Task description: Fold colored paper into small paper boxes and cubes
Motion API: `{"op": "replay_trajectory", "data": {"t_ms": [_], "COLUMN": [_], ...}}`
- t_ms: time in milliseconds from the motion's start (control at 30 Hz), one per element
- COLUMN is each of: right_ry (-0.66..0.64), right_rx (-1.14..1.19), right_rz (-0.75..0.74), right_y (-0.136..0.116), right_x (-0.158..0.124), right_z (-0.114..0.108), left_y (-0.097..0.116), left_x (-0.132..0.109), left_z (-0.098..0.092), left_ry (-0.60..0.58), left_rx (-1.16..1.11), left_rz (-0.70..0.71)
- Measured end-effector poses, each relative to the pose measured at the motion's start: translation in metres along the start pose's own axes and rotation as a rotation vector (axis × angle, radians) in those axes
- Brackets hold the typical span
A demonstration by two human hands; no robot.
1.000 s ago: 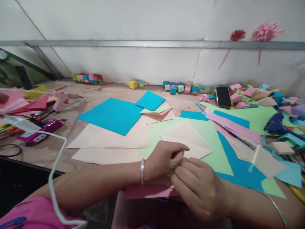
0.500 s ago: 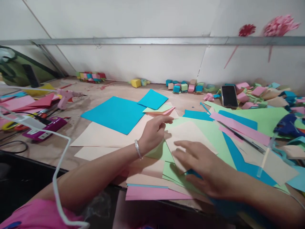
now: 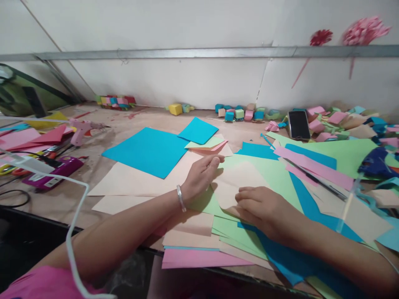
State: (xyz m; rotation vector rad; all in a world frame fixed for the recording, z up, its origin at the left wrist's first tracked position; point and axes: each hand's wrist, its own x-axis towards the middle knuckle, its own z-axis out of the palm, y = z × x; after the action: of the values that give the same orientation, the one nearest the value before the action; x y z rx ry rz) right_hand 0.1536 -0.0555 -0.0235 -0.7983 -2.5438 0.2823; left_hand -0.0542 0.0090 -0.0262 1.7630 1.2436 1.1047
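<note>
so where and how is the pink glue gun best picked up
Probably take the pink glue gun by its handle, coming from the near side: the handle slants toward the camera, while the nozzle points right, away from that grip.

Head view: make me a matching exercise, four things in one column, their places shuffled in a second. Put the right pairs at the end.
Things
1. Right hand
2. Phone
3. Pink glue gun
4. Dark red flower

Places
A. Just beyond the purple power strip
B. At the metal rail on the wall
C. At a peach sheet in the middle of the table
D. Beside the heap of coloured paper pieces

Pairs: 1-C, 2-D, 3-A, 4-B
</note>
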Motion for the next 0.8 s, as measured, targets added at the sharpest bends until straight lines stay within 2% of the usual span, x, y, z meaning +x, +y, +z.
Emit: {"op": "replay_trajectory", "data": {"t_ms": [100, 200, 300, 367, 467, 567, 800], "right_ry": [0.136, 0.416, 0.722, 0.81, 0.849, 0.861, 0.736], "right_rx": [0.171, 0.411, 0.853, 1.165, 1.426, 1.508, 1.422], "right_rz": [0.106, 0.366, 0.56, 0.599, 0.669, 0.737, 0.814], "right_y": [-0.001, 0.006, 0.022, 0.034, 0.047, 0.054, 0.066], "right_x": [-0.003, -0.004, 0.001, 0.005, 0.008, 0.006, 0.001], "right_z": [-0.008, -0.018, -0.023, -0.021, -0.013, -0.004, -0.003], "left_y": [0.002, 0.005, 0.005, 0.005, 0.004, 0.005, 0.008], "left_x": [0.002, 0.008, 0.018, 0.022, 0.02, 0.012, 0.007], "left_z": [-0.001, -0.009, -0.02, -0.026, -0.024, -0.016, -0.014], "left_ry": [0.0, 0.043, 0.071, 0.019, -0.103, -0.222, -0.161], "left_rx": [-0.121, -0.405, -0.681, -0.724, -0.647, -0.595, -0.575], "left_rz": [-0.015, -0.037, -0.076, -0.111, -0.21, -0.277, -0.314]}}
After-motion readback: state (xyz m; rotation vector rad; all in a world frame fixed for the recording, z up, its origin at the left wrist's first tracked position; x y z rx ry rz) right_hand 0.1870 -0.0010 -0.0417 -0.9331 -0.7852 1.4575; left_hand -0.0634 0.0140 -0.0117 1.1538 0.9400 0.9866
